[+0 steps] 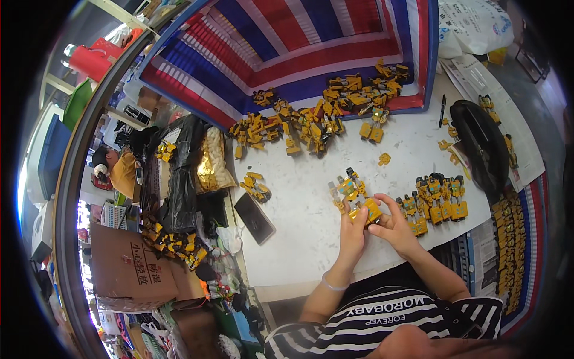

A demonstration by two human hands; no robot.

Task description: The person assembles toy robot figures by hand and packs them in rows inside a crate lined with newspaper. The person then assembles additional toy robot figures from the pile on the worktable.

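Note:
A yellow toy robot [348,187] with dark and light-blue parts is held over the white table [299,239]. My left hand [353,232] closes round its lower part, thumb pressed against the yellow block at its base. From the other side my right hand [396,230] grips the same toy, its fingers bent about the block. Just right of my right hand stands a group of similar yellow toy robots [439,194] in close rows. A small loose yellow piece [384,159] lies beyond the held toy.
A striped red, white and blue crate [299,72] lies on its side at the back, yellow toys spilling out. A dark phone [255,218] lies at left, a black bag [478,143] at right. Left of the table stands a cardboard box [131,266]; a tray of toys [511,245] sits lower right.

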